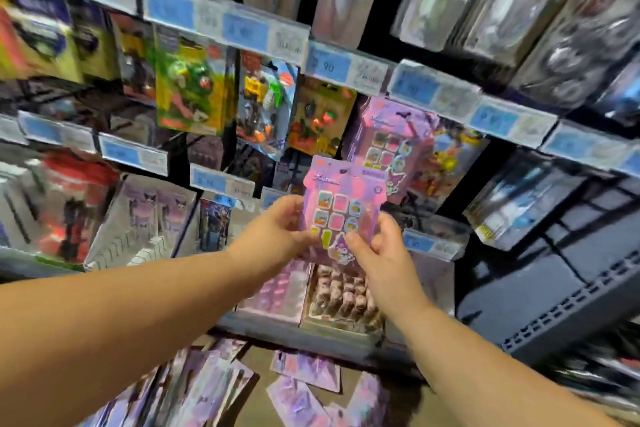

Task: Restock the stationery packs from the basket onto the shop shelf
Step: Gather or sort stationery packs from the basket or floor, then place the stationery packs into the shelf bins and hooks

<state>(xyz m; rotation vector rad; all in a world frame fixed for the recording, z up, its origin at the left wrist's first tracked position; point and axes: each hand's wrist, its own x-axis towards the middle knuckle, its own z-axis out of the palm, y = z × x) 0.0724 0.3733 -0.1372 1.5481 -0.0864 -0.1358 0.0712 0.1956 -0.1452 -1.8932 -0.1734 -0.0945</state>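
Observation:
I hold a pink and purple stationery pack [341, 199] upright in front of the shop shelf. My left hand [277, 232] grips its lower left edge. At its lower right corner my right hand [375, 253] pinches it. A matching pink pack [391, 146] hangs on the shelf just above and to the right of the held one. Several more purple packs [301, 392] lie loose below my arms; the basket itself cannot be made out.
Rows of hanging toy and stationery packs fill the shelves, with blue price tags [329, 64] along each rail. Boxes of small items [343, 295] sit on the lower shelf under my hands. A grey metal shelf board [571, 308] juts out at the right.

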